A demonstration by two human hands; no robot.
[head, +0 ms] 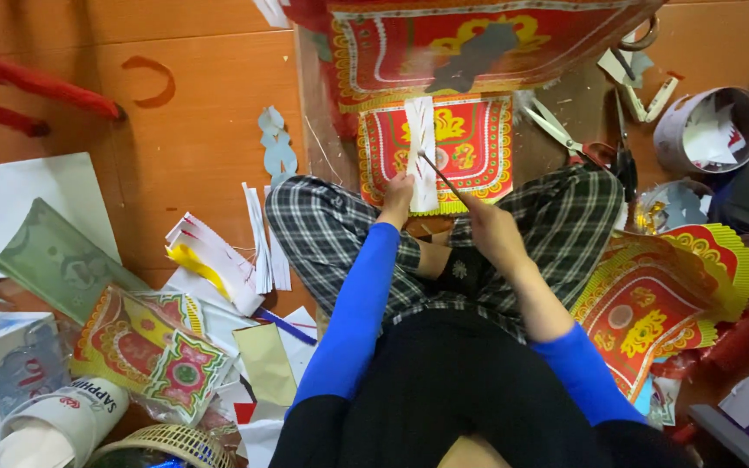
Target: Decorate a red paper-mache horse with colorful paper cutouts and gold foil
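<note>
Around the grip spreads a warm orange-brown wooden floor (192, 139), evenly lit, with a grey board (322, 130) lying on it just beyond.

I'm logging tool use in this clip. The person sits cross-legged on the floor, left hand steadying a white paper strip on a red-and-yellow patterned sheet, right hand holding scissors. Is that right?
Not quite. In the head view the right hand holds a thin stick, not scissors; the scissors lie apart on the floor. The left hand does steady the white paper strip on the red-and-yellow patterned sheet.
</note>
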